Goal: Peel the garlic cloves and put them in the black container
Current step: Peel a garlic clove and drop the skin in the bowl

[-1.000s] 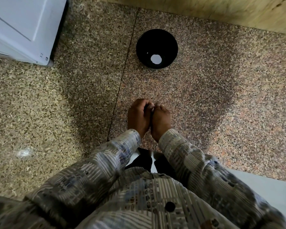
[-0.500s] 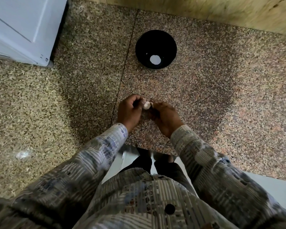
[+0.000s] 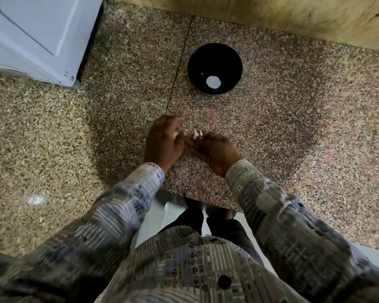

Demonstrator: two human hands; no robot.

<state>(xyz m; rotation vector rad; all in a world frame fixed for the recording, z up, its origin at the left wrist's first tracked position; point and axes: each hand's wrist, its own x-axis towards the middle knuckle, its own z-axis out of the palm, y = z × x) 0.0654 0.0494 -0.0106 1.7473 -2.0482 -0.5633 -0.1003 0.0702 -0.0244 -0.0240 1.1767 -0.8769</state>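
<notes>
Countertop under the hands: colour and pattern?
Speckled granite countertop, pinkish-brown shading to tan, crossed by one thin dark seam. The head view shows it best.

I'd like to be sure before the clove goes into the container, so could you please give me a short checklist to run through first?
1. Clove secured: the right hand pinches the garlic clove at its fingertips. ok
2. Skin fully off: the clove is small and blurred. cannot tell
3. Peel gone from the left hand: pale bits show at its fingertips, either peel or nails. cannot tell
4. Target ready: the black container stands upright and open, with one pale piece inside. ok
5. Way across: only bare countertop lies between the hands and the container. ok
</notes>
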